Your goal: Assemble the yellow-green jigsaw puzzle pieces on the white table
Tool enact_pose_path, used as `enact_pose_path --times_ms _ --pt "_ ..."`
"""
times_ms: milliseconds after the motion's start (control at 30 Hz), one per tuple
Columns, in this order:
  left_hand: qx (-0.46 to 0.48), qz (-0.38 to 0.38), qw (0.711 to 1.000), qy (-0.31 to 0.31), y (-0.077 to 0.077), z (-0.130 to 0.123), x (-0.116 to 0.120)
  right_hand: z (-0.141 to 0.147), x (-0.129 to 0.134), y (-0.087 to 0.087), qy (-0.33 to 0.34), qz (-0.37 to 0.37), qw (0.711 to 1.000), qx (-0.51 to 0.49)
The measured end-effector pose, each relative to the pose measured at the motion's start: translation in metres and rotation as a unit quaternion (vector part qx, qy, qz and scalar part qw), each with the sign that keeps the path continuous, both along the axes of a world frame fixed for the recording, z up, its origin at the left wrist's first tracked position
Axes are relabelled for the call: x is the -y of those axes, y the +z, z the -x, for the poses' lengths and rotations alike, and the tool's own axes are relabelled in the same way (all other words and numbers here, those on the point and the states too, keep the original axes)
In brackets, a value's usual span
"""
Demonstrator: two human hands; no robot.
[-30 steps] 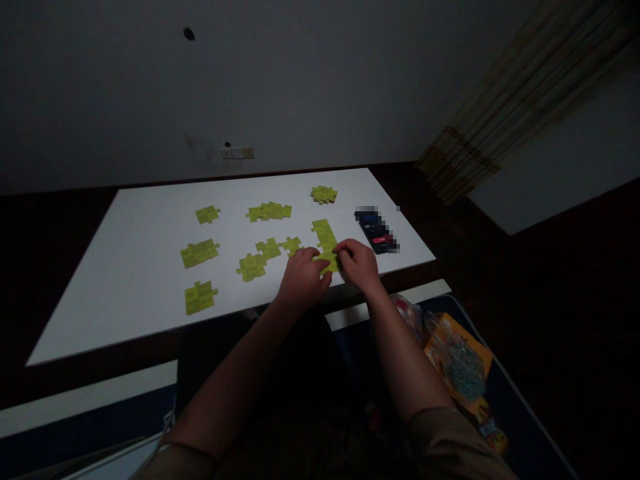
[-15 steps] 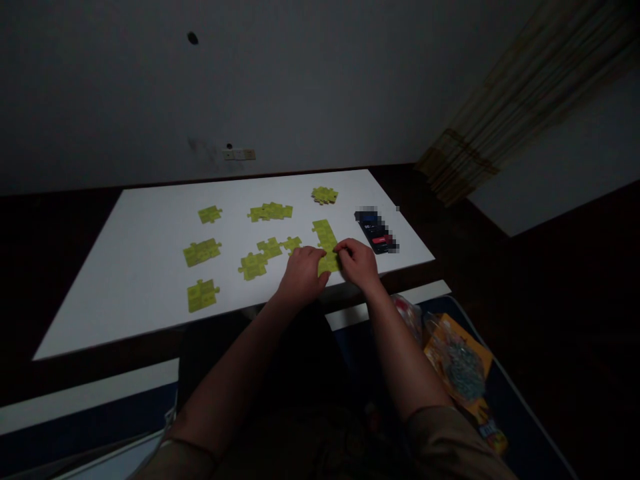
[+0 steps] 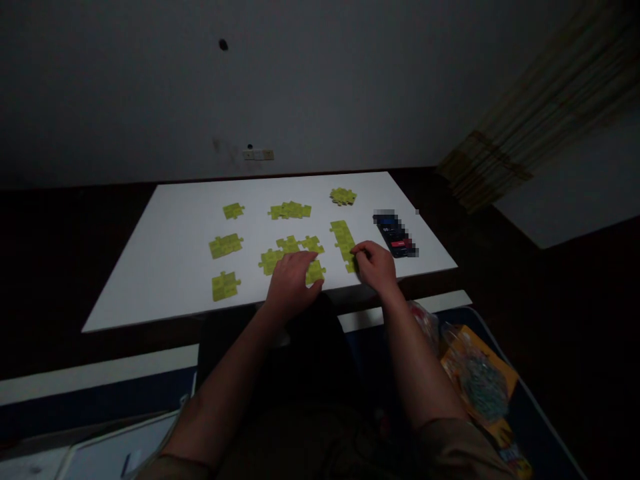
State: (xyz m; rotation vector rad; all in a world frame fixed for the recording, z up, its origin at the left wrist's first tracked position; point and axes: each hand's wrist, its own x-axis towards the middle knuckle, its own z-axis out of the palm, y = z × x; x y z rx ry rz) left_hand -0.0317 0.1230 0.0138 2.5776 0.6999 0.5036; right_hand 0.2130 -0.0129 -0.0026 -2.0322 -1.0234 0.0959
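Yellow-green puzzle pieces lie in several groups on the white table point(image 3: 175, 220). My left hand point(image 3: 294, 283) is over the near middle, its thumb and fingers apart around a puzzle piece point(image 3: 315, 271) on the table; whether it grips that piece is hard to see. Behind it spreads a cluster of pieces point(image 3: 289, 244). My right hand point(image 3: 374, 265) has its fingers curled at the near end of a long joined strip point(image 3: 343, 241). What its fingertips hold, if anything, is hidden.
A phone point(image 3: 395, 233) lies at the right. Other pieces are at the left point(image 3: 226, 285), in a back group point(image 3: 293, 211) and in a pile point(image 3: 343, 196). Plastic bags point(image 3: 483, 383) rest on the seat beside me, lower right.
My left hand has moved left, away from the strip, and a piece now shows between its thumb and fingers. My right hand stays by the strip. The camera view has shifted.
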Motion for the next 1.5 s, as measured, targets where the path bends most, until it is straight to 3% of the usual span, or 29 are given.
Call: enact_pose_path --times_ms 167,267,400,567,667,800,967,1267,1400,1500 --pt "-0.019 -0.031 0.995 0.092 0.017 0.044 -0.029 -0.002 0.001 -0.002 0.007 -0.002 1.0 0.011" --pt "-0.079 -0.02 0.992 0.096 0.024 0.062 -0.048 -0.003 0.001 -0.003 0.003 0.008 1.0 0.012" --pt "-0.119 0.012 0.989 0.086 0.022 0.067 -0.063 -0.003 0.001 -0.005 0.0 0.004 1.0 0.019" --pt "-0.089 0.017 0.993 0.075 0.016 0.065 -0.071 0.001 0.003 -0.005 0.02 -0.028 0.996 0.081" --pt "-0.063 0.002 0.996 0.067 0.015 0.066 -0.072 0.015 0.008 -0.005 0.065 -0.054 0.98 0.178" --pt "-0.056 -0.025 0.996 0.061 0.017 0.066 -0.069 0.054 0.014 -0.01 0.153 -0.017 0.959 0.239" --pt "-0.06 -0.051 0.995 0.064 0.02 0.069 -0.067 0.093 0.007 -0.012 0.179 0.022 0.952 0.247" --pt "-0.009 -0.082 0.994 0.074 0.04 0.084 -0.064 0.123 -0.022 -0.002 0.221 0.077 0.948 0.217" --pt "-0.022 -0.068 0.996 0.054 0.046 0.074 -0.055 0.116 -0.026 0.003 0.26 0.061 0.944 0.192" --pt "-0.031 -0.056 0.998 0.015 0.042 0.056 -0.043 0.08 -0.015 0.008 0.188 0.023 0.97 0.154"
